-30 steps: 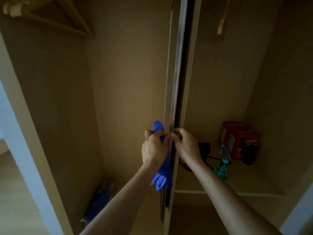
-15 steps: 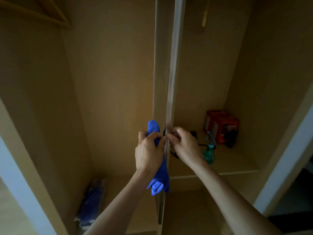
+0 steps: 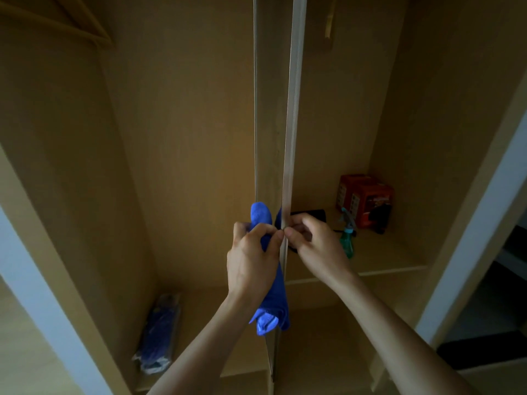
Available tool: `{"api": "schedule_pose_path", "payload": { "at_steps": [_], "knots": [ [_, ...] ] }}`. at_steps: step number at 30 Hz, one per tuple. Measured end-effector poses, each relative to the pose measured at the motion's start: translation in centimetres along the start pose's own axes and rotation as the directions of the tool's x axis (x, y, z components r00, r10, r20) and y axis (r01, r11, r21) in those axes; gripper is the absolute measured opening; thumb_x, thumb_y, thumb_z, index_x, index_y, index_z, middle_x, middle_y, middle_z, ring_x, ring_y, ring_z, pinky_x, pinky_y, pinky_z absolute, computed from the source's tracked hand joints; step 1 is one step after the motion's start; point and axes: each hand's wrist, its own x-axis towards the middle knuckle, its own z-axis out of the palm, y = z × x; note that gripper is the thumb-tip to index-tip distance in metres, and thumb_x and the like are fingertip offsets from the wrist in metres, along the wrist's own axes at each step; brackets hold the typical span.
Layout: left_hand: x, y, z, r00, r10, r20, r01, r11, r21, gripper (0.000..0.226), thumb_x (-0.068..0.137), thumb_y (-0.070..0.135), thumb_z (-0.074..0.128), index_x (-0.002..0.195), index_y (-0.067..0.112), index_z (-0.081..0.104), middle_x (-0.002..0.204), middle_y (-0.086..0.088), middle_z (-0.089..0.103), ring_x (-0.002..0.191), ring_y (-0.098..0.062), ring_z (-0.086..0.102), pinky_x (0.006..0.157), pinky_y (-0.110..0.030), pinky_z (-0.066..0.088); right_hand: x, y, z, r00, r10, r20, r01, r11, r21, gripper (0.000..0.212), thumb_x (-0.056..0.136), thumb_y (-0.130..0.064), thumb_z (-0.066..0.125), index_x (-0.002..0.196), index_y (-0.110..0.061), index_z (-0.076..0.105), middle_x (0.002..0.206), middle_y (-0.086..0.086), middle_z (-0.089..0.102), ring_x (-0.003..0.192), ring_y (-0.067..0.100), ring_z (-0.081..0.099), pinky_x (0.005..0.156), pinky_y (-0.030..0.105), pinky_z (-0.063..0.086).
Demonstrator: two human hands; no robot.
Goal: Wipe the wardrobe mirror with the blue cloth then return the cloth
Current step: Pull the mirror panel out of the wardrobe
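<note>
Gripping the blue cloth (image 3: 272, 306) bunched in its curled fingers at the centre of the frame, the left hand (image 3: 251, 258) also pinches the thin edge of the wardrobe door (image 3: 293, 109). The right hand (image 3: 316, 243) pinches that edge from the other side, probably to swing the door. Seen edge-on, the mirror does not show.

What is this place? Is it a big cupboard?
Most likely the inside of a wooden wardrobe: a clothes hanger hangs up top, and a shelf holds a red box and a spray bottle.
</note>
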Motion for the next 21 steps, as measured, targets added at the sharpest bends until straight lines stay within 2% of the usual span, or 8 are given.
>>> {"api": "schedule_pose_path", "payload": {
  "at_steps": [7,11,15,19,21],
  "knots": [
    [-1.8,0.8,-0.5,1.000,-0.001,0.013,0.001,1.000,-0.004,0.017,0.097,0.047,0.060,0.099,0.034,0.071,0.107,0.011,0.047,0.077,0.002,0.055,0.058,-0.008,0.035,-2.0,-0.4,-0.6,1.000,0.007,-0.007,-0.006,0.999,0.047,0.015,0.098,-0.030,0.060,0.109,-0.023,0.066,0.096,-0.007,0.069,0.091,0.008,0.067,0.083,0.039,0.058],
    [-2.6,1.0,-0.5,1.000,0.014,0.006,-0.014,0.999,-0.032,0.016,0.097,0.047,0.061,0.098,0.035,0.071,0.105,0.013,0.048,0.077,0.000,0.057,0.060,-0.012,0.041,-2.9,-0.2,-0.8,1.000,-0.016,-0.022,0.017,0.997,0.081,0.012,0.097,-0.034,0.060,0.104,-0.028,0.067,0.092,-0.010,0.070,0.088,0.003,0.067,0.076,0.027,0.057],
    [-2.9,1.1,-0.2,1.000,0.026,0.003,-0.026,0.999,-0.044,0.016,0.097,0.047,0.060,0.099,0.036,0.071,0.104,0.012,0.048,0.078,0.000,0.058,0.065,-0.019,0.048,-3.3,0.0,-1.0,0.998,-0.032,-0.046,0.037,0.995,0.093,0.019,0.097,-0.042,0.060,0.107,-0.026,0.067,0.093,-0.012,0.070,0.089,-0.001,0.066,0.070,0.016,0.051],
    [-2.8,1.3,0.2,1.000,0.026,0.015,-0.025,0.997,-0.070,0.016,0.096,0.048,0.061,0.096,0.037,0.072,0.103,0.014,0.048,0.090,0.009,0.054,0.063,-0.014,0.044,-3.1,0.0,-1.2,0.997,-0.043,-0.066,0.048,0.995,0.088,0.024,0.097,-0.045,0.060,0.106,-0.024,0.067,0.091,-0.012,0.070,0.087,-0.002,0.066,0.069,0.012,0.048],
    [-2.6,1.4,0.5,0.999,0.030,0.023,-0.028,0.997,-0.078,0.016,0.095,0.048,0.062,0.096,0.036,0.072,0.104,0.014,0.049,0.088,0.005,0.056,0.063,-0.012,0.043,-3.1,0.2,-1.4,0.996,-0.046,-0.074,0.052,0.996,0.074,0.023,0.098,-0.044,0.059,0.107,-0.024,0.066,0.090,-0.012,0.070,0.086,-0.002,0.066,0.068,0.012,0.047]
  ]
}}
